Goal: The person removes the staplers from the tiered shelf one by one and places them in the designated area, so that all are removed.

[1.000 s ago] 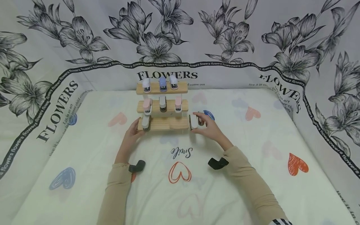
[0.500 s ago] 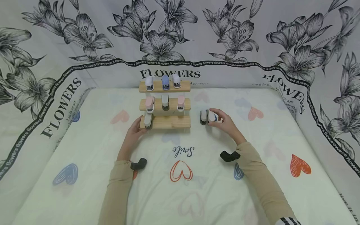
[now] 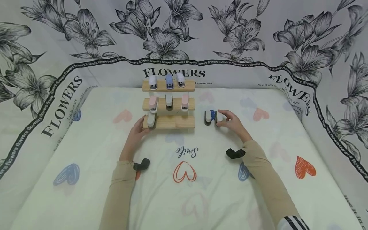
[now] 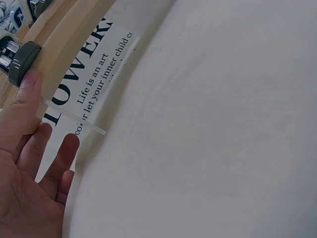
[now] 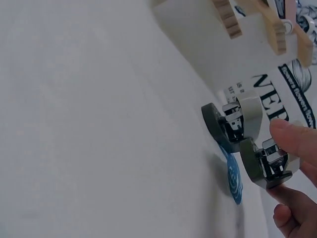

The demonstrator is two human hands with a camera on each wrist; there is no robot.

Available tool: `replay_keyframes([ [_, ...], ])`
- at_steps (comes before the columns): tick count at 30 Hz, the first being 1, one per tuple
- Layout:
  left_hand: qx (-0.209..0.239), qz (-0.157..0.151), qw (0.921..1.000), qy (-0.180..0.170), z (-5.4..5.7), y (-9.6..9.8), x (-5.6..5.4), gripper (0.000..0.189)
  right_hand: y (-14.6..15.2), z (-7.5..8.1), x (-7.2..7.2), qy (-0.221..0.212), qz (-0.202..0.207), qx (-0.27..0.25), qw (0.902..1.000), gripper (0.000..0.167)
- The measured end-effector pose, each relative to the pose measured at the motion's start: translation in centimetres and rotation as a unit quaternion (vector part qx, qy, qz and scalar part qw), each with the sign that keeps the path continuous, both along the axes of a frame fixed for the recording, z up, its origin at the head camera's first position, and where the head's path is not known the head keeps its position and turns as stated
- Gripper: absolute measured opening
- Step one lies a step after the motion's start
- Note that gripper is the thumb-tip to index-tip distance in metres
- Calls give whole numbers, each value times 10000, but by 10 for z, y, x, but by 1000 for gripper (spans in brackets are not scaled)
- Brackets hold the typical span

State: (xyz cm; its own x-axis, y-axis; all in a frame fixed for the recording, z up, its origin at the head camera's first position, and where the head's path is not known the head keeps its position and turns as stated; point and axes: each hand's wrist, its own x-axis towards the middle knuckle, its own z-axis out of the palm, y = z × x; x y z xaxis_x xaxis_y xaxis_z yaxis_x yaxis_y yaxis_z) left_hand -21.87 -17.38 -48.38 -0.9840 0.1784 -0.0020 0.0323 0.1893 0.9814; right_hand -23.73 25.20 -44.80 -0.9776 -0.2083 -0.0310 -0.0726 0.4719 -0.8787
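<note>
A three-tier wooden rack (image 3: 178,122) stands at the back middle. My left hand (image 3: 135,137) grips the left end of its lowest board. In the left wrist view the thumb (image 4: 29,89) lies against the dark base of a grey-white mini stapler (image 3: 151,120) on that board, fingers beneath the wood. To the right of the rack, my right hand (image 3: 234,124) pinches another white mini stapler (image 3: 219,117) between thumb and fingers, its dark base facing left. A similar mini stapler (image 3: 208,117) sits just left of it, by a printed blue heart (image 3: 213,114).
White, blue and pink mini staplers stand on the upper boards, among them a blue one (image 3: 169,81) and a pink one (image 3: 185,101). A heart-printed cloth (image 3: 184,201) covers the table. Flower-printed fabric (image 3: 235,35) rises behind and at both sides.
My right hand has carried its stapler rightward from the rack's right end, past the other stapler to its right side. My left hand has kept its hold on the board.
</note>
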Motion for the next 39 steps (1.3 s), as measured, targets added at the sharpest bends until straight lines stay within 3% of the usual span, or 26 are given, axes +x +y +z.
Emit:
replay_keyframes([
  [8, 59, -47, 10000, 10, 19, 7, 12, 66, 2, -8, -4, 194, -54, 219, 9996, 60],
  [12, 1, -1, 10000, -99, 22, 9, 15, 65, 6, -12, -5, 160, -13, 251, 9996, 60],
  [17, -34, -16, 10000, -79, 21, 8, 15, 66, 8, -12, -6, 53, -78, 216, 9997, 62],
  [24, 119, -44, 9999, 16, 2, 0, 2, 67, 7, -12, -8, -53, -16, 172, 9998, 62],
  [29, 138, -56, 9998, 163, -3, -1, -1, 67, 9, -15, -11, -153, -32, 201, 9997, 63],
  [34, 150, -50, 9999, 36, 0, 0, 0, 67, 10, -14, -12, -284, -80, 211, 9993, 63],
  [39, 173, -111, 9998, 39, 14, 4, 7, 66, 11, -11, -9, -443, -18, 99, 9990, 69],
])
